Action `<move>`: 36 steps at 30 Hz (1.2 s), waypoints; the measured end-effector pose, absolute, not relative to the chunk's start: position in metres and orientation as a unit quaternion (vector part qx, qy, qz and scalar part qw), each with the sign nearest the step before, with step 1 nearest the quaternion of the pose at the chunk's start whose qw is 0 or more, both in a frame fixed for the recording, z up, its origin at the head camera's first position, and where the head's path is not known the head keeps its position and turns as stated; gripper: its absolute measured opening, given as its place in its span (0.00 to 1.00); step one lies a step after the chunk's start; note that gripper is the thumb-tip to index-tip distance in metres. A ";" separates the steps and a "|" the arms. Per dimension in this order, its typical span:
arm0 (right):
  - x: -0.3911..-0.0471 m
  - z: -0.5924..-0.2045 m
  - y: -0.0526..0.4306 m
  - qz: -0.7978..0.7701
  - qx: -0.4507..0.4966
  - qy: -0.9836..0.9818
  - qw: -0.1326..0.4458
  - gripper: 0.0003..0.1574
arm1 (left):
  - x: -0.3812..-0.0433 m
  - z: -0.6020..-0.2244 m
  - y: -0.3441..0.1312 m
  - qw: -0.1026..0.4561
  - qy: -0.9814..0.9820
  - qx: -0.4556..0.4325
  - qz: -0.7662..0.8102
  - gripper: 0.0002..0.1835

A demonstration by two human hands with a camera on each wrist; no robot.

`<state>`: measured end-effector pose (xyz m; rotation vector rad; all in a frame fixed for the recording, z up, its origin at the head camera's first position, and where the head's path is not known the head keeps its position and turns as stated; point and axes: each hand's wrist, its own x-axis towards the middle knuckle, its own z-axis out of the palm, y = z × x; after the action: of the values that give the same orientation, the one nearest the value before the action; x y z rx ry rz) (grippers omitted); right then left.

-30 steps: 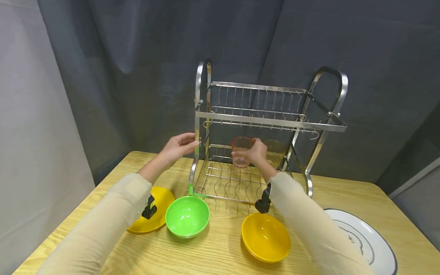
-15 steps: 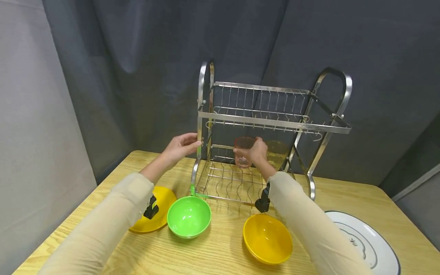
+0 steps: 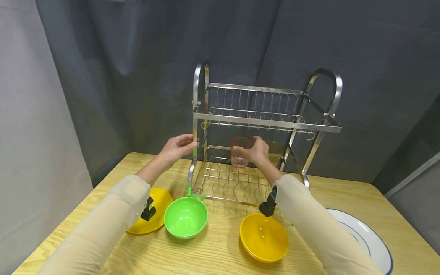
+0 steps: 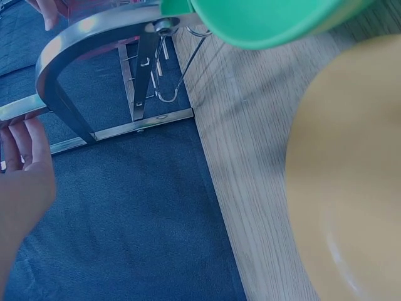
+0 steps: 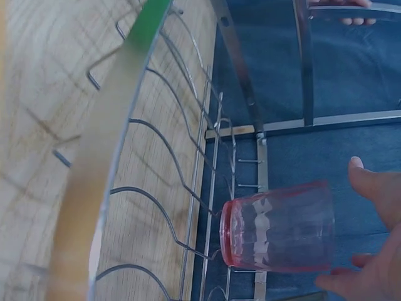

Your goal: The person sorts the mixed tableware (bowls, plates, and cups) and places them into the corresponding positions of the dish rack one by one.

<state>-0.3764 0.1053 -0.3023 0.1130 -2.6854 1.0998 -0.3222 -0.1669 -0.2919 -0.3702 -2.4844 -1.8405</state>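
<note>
A two-tier metal dish rack (image 3: pixel 240 120) stands on the table. My left hand (image 3: pixel 175 149) holds its left front post, thumb on one side and fingers (image 4: pixel 28 141) on the other. On the lower tier, toward the back, stands a clear pinkish glass (image 5: pixel 279 229), its base on the wires. Beside it is my right hand (image 3: pixel 256 151), thumb (image 5: pixel 363 179) spread away from the glass and other fingers right by its upper rim. A yellowish clear glass (image 3: pixel 275 152) shows behind the right hand, partly hidden by it.
In front of the rack sit a green bowl (image 3: pixel 186 217) and a yellow bowl (image 3: pixel 264 237). A yellow plate (image 3: pixel 156 214) lies at left, partly under the left forearm. A white plate (image 3: pixel 374 244) is at right, partly behind the right sleeve. A dark curtain (image 3: pixel 154 76) hangs behind.
The right hand's thumb has parted from the pinkish glass, and the glass stays standing on the lower tier. The left hand keeps its place on the post. The head view has shifted slightly.
</note>
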 end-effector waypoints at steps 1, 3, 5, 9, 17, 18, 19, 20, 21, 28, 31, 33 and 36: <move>-0.374 -0.301 0.106 0.380 0.041 -0.917 0.116 0.55 | -0.322 -0.292 -0.167 0.014 -0.798 -0.118 -0.591 0.26; -0.369 -0.300 0.109 0.387 0.044 -0.914 0.111 0.53 | -0.322 -0.292 -0.167 0.014 -0.797 -0.117 -0.592 0.26; -0.363 -0.298 0.111 0.395 0.048 -0.911 0.106 0.50 | -0.323 -0.293 -0.167 0.013 -0.796 -0.118 -0.593 0.26; -0.354 -0.295 0.118 0.410 0.043 -0.906 0.093 0.44 | -0.324 -0.293 -0.166 0.012 -0.797 -0.117 -0.593 0.26; -0.334 -0.293 0.131 0.417 0.055 -0.904 0.073 0.36 | -0.321 -0.292 -0.167 0.007 -0.800 -0.112 -0.589 0.31; -0.332 -0.293 0.132 0.413 0.057 -0.906 0.072 0.35 | -0.322 -0.292 -0.167 0.007 -0.800 -0.112 -0.590 0.31; -0.329 -0.293 0.134 0.408 0.058 -0.908 0.072 0.34 | -0.322 -0.292 -0.167 0.007 -0.801 -0.112 -0.589 0.31; -0.326 -0.293 0.135 0.403 0.058 -0.910 0.071 0.34 | -0.321 -0.292 -0.167 0.007 -0.801 -0.111 -0.589 0.31; -0.323 -0.292 0.136 0.398 0.058 -0.913 0.070 0.34 | -0.321 -0.292 -0.167 0.007 -0.801 -0.109 -0.589 0.31; -0.304 -0.290 0.147 0.404 0.060 -0.912 0.038 0.33 | -0.322 -0.294 -0.169 0.007 -0.800 -0.117 -0.588 0.31; -0.295 -0.291 0.152 0.414 0.059 -0.908 0.020 0.34 | -0.322 -0.294 -0.168 0.006 -0.799 -0.118 -0.589 0.31; -0.288 -0.291 0.154 0.420 0.059 -0.905 0.008 0.35 | -0.322 -0.294 -0.167 0.003 -0.798 -0.116 -0.591 0.30; -0.278 -0.293 0.159 0.423 0.066 -0.904 -0.007 0.36 | -0.323 -0.293 -0.167 0.001 -0.796 -0.113 -0.594 0.30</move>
<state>-0.2781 0.1587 -0.2928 0.2077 -2.8508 1.3346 -0.3233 -0.1667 -0.2933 -0.3544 -2.4995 -1.8662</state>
